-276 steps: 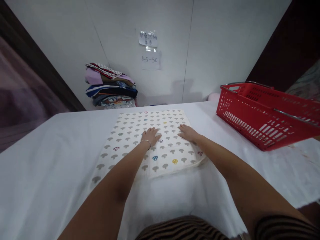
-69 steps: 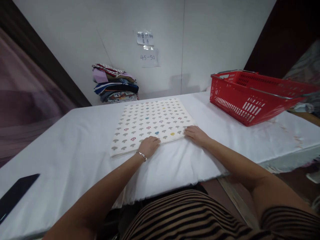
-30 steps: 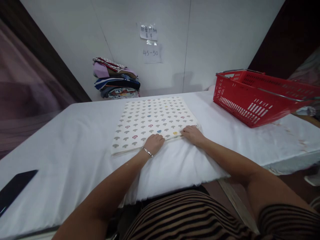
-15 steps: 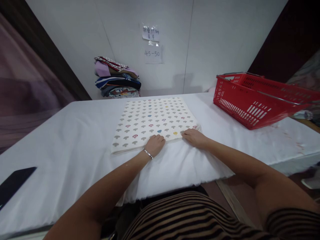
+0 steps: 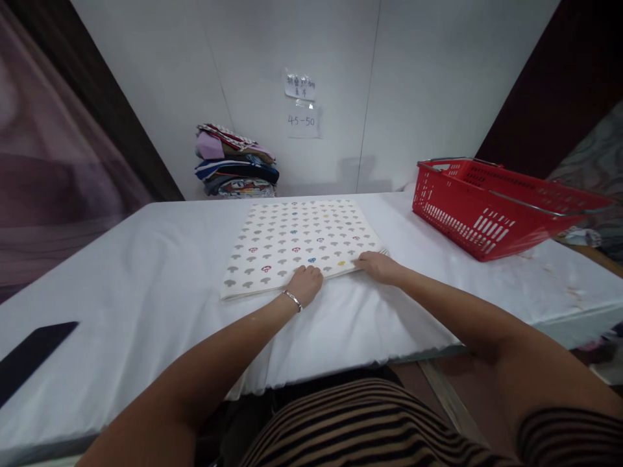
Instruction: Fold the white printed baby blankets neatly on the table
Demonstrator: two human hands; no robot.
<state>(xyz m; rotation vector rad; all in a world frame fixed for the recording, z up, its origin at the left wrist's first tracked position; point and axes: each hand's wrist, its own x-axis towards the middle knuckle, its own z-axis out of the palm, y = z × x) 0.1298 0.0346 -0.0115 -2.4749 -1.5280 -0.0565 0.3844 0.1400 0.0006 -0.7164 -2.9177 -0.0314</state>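
Note:
A folded white cloth (image 5: 302,237) printed with small grey, red, blue and yellow mushrooms lies flat on the white-covered table. My left hand (image 5: 305,284), with a silver bracelet at the wrist, grips the middle of the cloth's near edge with bent fingers. Close to the near right corner, my right hand (image 5: 377,266) pinches the same edge. The thumbs are mostly hidden. Several layers show at that right corner.
A red plastic basket (image 5: 467,207) stands on the table (image 5: 146,285) at the right. Folded fabrics (image 5: 237,162) are stacked at the back by the wall, below two paper notes (image 5: 302,122). A dark flat object (image 5: 34,357) lies at the left edge.
The view has tilted up slightly, so everything on the table appears a little lower. Both hands keep their places on the cloth's near edge.

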